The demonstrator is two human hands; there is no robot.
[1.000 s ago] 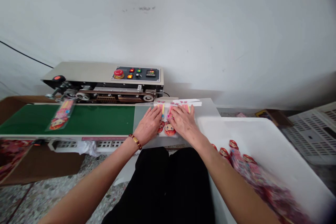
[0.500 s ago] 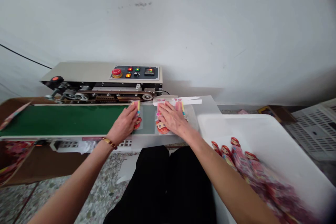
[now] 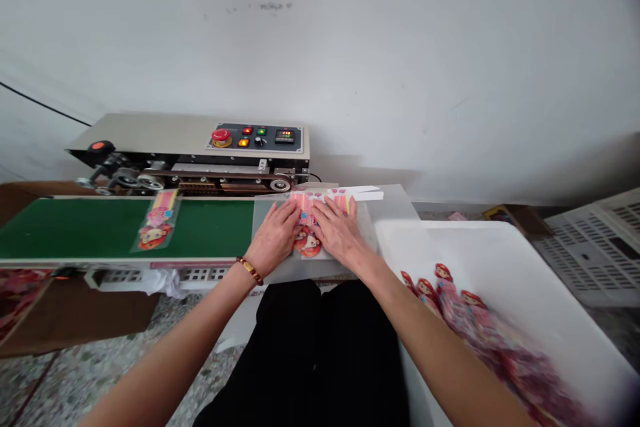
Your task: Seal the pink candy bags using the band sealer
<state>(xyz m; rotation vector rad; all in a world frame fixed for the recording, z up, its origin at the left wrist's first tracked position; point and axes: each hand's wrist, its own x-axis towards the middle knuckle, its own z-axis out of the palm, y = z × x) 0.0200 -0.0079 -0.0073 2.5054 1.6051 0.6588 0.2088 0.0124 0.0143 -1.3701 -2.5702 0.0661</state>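
My left hand (image 3: 277,230) lies with fingers stretched out over the left edge of a clear plastic packet with a red-haired doll figure (image 3: 310,245). From the other side my right hand (image 3: 339,228) rests flat, fingers spread, partly over that packet and another pink-and-yellow one beneath it. Neither hand is closed round anything. The packets lie on the pale plate at the right end of the green conveyor belt (image 3: 215,223). Further left on the belt is one more doll packet (image 3: 156,221), slightly tilted and apart from my hands.
Behind the belt stands a band sealing machine (image 3: 175,137) with lit buttons. A white bin (image 3: 400,233) with several doll packets is at my right, and a slatted crate (image 3: 590,247) stands beyond it. A cardboard box (image 3: 95,310) sits below the belt's left side.
One doll packet has travelled left along the belt. My left hand has left it and come right, onto the packets beside my right hand. The item at the belt's far left end is gone.
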